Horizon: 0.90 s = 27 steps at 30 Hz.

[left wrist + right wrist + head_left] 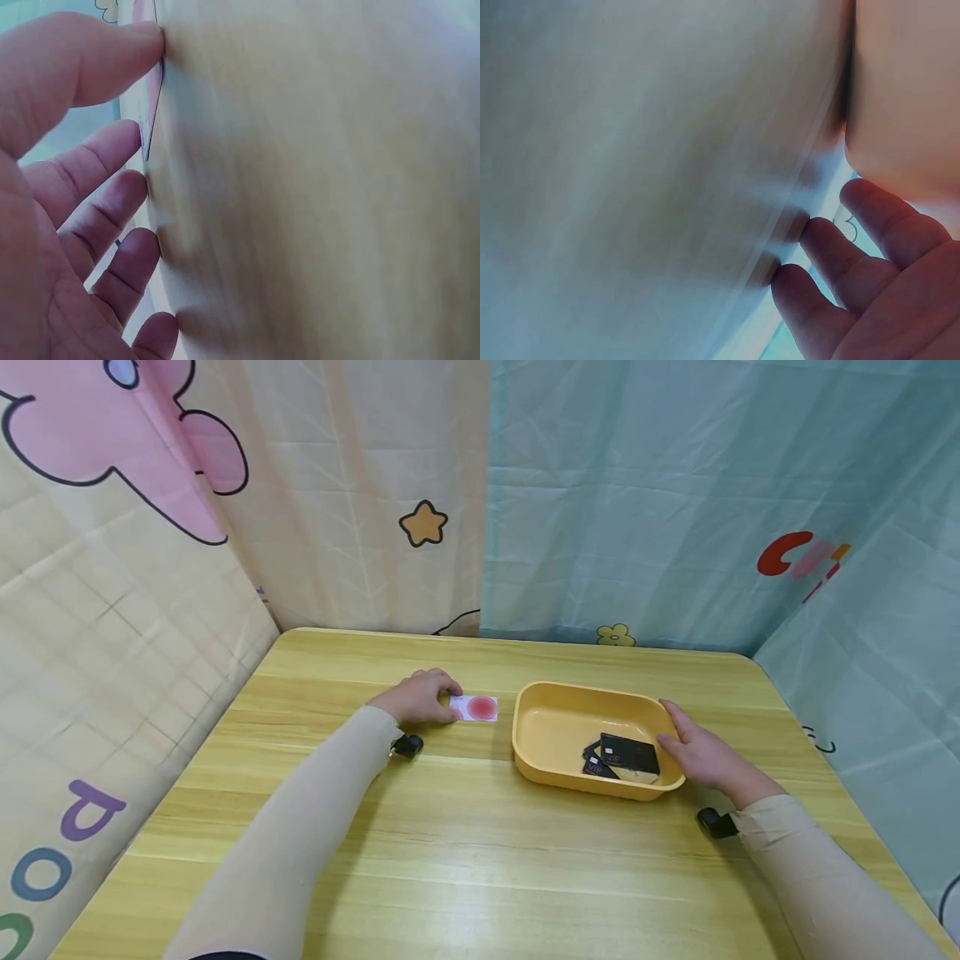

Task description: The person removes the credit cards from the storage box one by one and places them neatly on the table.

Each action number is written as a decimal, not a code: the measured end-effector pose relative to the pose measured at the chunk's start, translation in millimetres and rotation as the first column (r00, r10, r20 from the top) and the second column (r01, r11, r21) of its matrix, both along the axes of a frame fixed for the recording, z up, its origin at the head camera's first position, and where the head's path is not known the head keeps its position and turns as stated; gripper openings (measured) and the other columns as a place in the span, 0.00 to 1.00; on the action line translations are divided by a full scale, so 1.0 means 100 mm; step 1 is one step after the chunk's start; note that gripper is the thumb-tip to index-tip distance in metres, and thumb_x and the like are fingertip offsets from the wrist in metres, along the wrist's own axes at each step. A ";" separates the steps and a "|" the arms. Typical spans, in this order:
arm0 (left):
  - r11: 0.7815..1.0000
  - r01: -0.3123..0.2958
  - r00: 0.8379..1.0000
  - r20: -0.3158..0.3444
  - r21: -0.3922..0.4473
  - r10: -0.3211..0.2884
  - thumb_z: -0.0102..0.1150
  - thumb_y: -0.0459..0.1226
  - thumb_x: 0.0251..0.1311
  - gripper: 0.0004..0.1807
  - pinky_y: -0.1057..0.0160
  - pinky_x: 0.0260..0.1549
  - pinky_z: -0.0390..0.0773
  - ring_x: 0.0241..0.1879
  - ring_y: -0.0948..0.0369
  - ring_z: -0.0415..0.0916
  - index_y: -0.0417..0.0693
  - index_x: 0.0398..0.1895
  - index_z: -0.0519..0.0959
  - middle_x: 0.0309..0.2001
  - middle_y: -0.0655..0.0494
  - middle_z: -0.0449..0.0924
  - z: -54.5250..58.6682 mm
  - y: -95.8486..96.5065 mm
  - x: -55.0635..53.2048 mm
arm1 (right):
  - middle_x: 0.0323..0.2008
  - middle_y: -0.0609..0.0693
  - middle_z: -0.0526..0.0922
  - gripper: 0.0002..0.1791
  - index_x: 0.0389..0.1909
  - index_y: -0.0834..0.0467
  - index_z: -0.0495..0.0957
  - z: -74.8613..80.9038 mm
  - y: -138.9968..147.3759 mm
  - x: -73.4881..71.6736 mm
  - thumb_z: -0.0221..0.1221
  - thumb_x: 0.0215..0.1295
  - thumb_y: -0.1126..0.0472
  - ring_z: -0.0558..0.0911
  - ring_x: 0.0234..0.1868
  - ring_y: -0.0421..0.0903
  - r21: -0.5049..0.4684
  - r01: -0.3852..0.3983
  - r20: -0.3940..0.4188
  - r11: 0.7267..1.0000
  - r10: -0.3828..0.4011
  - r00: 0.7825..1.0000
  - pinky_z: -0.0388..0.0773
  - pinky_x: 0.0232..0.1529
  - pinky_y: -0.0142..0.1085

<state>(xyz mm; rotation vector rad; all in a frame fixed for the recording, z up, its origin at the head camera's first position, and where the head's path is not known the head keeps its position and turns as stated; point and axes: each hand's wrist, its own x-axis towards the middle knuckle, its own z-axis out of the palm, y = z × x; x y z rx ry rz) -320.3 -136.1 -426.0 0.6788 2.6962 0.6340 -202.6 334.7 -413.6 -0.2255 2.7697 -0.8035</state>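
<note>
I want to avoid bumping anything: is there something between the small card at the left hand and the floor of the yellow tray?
No loose object shows between them. Right of the card lies bare tabletop, then the raised left wall of the tray, the one barrier; the card would probably need lifting over it.

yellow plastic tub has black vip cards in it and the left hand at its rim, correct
Not left: the head view shows the right hand at the rim of the yellow plastic tub, while the left hand pinches the red-and-white card. The black VIP cards are in the tub.
</note>
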 end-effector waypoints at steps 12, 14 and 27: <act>1.000 0.020 1.000 -0.004 -0.010 -0.021 0.70 0.50 0.61 0.29 0.45 0.72 0.66 0.68 0.47 0.67 0.50 0.64 0.81 0.68 0.50 0.76 0.06 0.00 0.02 | 0.75 0.82 0.56 0.39 0.84 0.67 0.35 0.01 0.00 0.01 0.42 0.86 0.55 0.69 0.70 0.78 0.019 0.001 0.002 1.000 -0.001 1.000 0.67 0.68 0.69; 1.000 0.007 1.000 -0.001 -0.005 -0.007 0.70 0.50 0.61 0.30 0.45 0.73 0.65 0.69 0.47 0.66 0.51 0.66 0.80 0.69 0.50 0.75 0.08 0.00 0.01 | 0.74 0.82 0.56 0.38 0.83 0.67 0.35 0.01 0.00 0.01 0.42 0.86 0.55 0.70 0.70 0.78 0.018 -0.001 0.001 1.000 0.001 1.000 0.68 0.68 0.69; 0.979 0.075 0.997 -0.027 0.189 -0.072 0.69 0.47 0.65 0.34 0.50 0.62 0.72 0.60 0.46 0.72 0.48 0.72 0.74 0.62 0.40 0.75 0.38 0.41 0.00 | 0.74 0.82 0.57 0.39 0.83 0.68 0.35 0.02 0.00 0.00 0.42 0.86 0.55 0.69 0.70 0.78 0.031 0.000 0.001 1.000 0.000 1.000 0.66 0.69 0.69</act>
